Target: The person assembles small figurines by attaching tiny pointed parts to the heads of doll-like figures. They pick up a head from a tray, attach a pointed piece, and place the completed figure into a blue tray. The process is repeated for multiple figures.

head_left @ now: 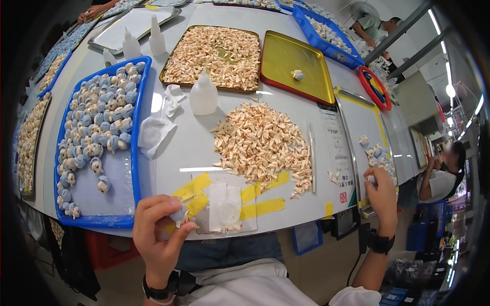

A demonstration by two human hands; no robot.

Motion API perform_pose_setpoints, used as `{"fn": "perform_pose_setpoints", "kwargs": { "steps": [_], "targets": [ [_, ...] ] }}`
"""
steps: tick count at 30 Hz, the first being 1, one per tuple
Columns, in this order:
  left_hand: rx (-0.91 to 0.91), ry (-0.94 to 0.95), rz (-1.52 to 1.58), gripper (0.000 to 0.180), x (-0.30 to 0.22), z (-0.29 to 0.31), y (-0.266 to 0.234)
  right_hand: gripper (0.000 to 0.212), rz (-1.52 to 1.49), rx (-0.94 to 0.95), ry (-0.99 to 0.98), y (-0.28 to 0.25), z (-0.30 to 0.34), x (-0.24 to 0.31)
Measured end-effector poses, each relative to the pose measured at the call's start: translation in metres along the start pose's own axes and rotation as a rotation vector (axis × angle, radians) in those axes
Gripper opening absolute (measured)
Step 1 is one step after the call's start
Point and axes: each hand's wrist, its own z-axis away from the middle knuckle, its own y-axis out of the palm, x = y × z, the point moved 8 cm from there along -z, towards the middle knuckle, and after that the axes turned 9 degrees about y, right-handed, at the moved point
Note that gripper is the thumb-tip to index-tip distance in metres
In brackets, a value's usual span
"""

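Observation:
Between the thumb and fingers of my left hand [159, 232] is a small blue-and-cream figurine [178, 217], held above the table's near edge. My right hand [383, 196] reaches over the metal-edged tray [352, 148] at the right, its fingertips closed on another small figurine [371, 179], mostly covered by the fingers. Several similar figurines [377, 155] lie in that tray just beyond the hand. In front of me a small clear round dish [228, 211] sits on a white pad among yellow tape strips [263, 205]. A heap of small cream pointed pieces [265, 140] spreads behind it.
A blue tray [137, 153] of figurines stands at the left. White squeeze bottle [203, 94], crumpled tissues [154, 133] and a thin metal tool [312, 158] lie around the heap. Farther back are a full tray [163, 71] of pointed pieces and a gold tray [286, 56] with one figurine.

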Motion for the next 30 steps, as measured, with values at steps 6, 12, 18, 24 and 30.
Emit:
{"fn": "perform_pose_setpoints", "kwargs": {
  "steps": [6, 12, 18, 24, 30],
  "targets": [
    [0.005, 0.006, -0.040, 0.037, -0.001, 0.000, -0.002, 0.025, -0.078, 0.140, -0.023, -0.005, -0.008, 0.006],
    [0.023, 0.042, -0.079, 0.038, -0.003, -0.002, -0.001, 0.028, -0.012, 0.111, -0.216, -0.023, -0.070, 0.069],
    [0.048, 0.035, -0.101, 0.038, -0.006, -0.008, 0.000, 0.037, -0.097, 0.126, -0.556, 0.024, -0.170, 0.149],
    [0.093, 0.045, -0.120, 0.036, -0.007, -0.011, -0.003, 0.036, 0.030, 0.201, -0.552, 0.071, -0.203, 0.197],
    [0.090, 0.041, -0.080, 0.036, -0.005, -0.008, -0.004, 0.030, -0.668, 0.407, -0.334, 0.031, -0.171, 0.183]
  ]
}}
